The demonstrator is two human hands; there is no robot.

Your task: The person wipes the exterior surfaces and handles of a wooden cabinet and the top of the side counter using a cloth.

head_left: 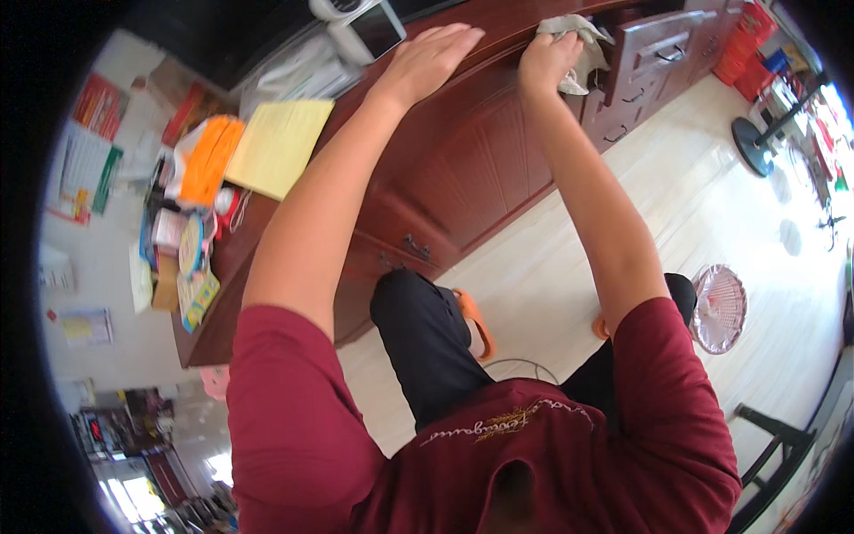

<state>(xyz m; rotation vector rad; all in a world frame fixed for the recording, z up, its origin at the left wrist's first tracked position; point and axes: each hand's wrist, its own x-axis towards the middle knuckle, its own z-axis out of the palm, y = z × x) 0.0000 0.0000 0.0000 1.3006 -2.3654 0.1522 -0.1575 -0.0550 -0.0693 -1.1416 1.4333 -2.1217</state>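
My right hand (547,64) bunches a pale cloth (588,64) under its curled fingers, at the upper centre-right of the frame, along the top edge of the dark red cabinet (471,169) and just beside a drawer (656,55) that looks pulled out. My left hand (431,62) lies flat at the upper centre, fingers straight and close together, holding nothing that I can see, near a white device with a screen (378,31). I judge the work with the cloth to be under way, since it is in my grip rather than put aside. How much surface is done I cannot tell (the wood shows no clear streak or boundary). The drawer not being shut, and the yellow pad (280,147) lying at upper left, suggest some remains.
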